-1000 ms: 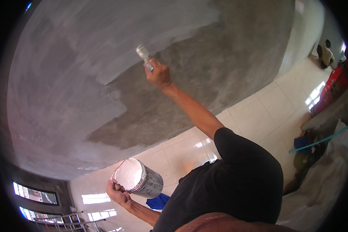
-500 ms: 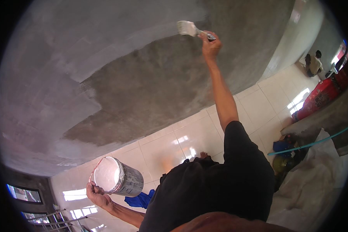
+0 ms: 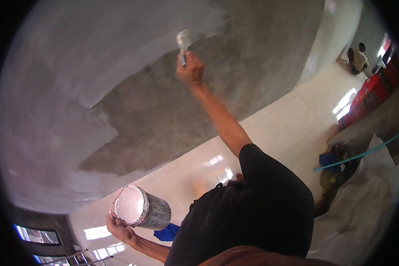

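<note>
My right hand (image 3: 190, 67) grips a paintbrush (image 3: 184, 40) with pale paint on its bristles, held at a grey plastered wall (image 3: 252, 48) near the edge where pale grey paint meets darker bare plaster. My left hand (image 3: 120, 228) is closed on the red handle of a paint bucket (image 3: 157, 208), low at the left, with whitish paint inside.
Cream floor tiles (image 3: 288, 119) run along the wall's foot. A blue cloth (image 3: 166, 232) lies beyond the bucket. At the right are red patterned fabric (image 3: 361, 102), a teal hose (image 3: 357, 157) and a pale sheet (image 3: 354, 199). A metal ladder (image 3: 82, 259) is at lower left.
My right hand moved up and right along the wall with the brush, then back left. My left hand still holds the bucket; the view has shifted a little.
</note>
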Action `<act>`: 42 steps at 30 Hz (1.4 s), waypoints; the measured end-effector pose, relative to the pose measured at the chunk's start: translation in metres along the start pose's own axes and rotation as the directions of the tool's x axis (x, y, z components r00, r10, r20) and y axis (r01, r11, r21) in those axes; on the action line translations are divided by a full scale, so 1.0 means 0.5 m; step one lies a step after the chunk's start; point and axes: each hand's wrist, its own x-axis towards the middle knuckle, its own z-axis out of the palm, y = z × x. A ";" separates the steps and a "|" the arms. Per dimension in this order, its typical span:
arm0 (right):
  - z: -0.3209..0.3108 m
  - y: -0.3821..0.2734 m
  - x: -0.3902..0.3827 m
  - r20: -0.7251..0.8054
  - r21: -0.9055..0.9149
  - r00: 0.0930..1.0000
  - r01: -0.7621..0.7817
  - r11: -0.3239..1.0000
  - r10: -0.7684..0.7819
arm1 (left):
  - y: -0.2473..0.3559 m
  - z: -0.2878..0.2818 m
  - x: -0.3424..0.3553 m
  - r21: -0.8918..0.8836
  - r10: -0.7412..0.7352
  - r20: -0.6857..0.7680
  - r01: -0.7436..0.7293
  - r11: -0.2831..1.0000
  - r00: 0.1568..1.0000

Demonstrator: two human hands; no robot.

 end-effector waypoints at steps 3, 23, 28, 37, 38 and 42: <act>-0.020 -0.065 -0.039 0.081 0.207 0.996 0.007 0.978 -0.024 | 0.004 -0.005 -0.004 -0.002 0.014 0.009 -0.014 1.000 1.000; -0.064 0.172 0.079 -0.173 -0.169 0.964 -0.231 0.958 0.202 | -0.027 -0.042 0.021 0.037 -0.007 0.022 0.006 0.999 1.000; 0.106 -0.031 -0.055 -0.057 -0.038 0.994 -0.094 0.995 0.092 | -0.063 -0.052 0.036 -0.014 -0.027 0.036 0.027 1.000 0.999; 0.288 -0.348 -0.225 0.122 0.243 0.992 -0.001 0.970 -0.030 | -0.092 -0.093 0.044 -0.018 -0.072 0.064 0.074 0.997 0.995; 0.301 -0.376 -0.248 0.146 0.282 0.988 0.005 0.959 -0.048 | -0.094 -0.096 0.044 -0.020 -0.085 0.058 0.086 0.996 0.995; 0.342 -0.463 -0.297 0.268 0.438 0.962 -0.066 0.896 -0.060 | -0.105 -0.083 0.044 -0.011 -0.117 0.038 0.117 0.993 0.992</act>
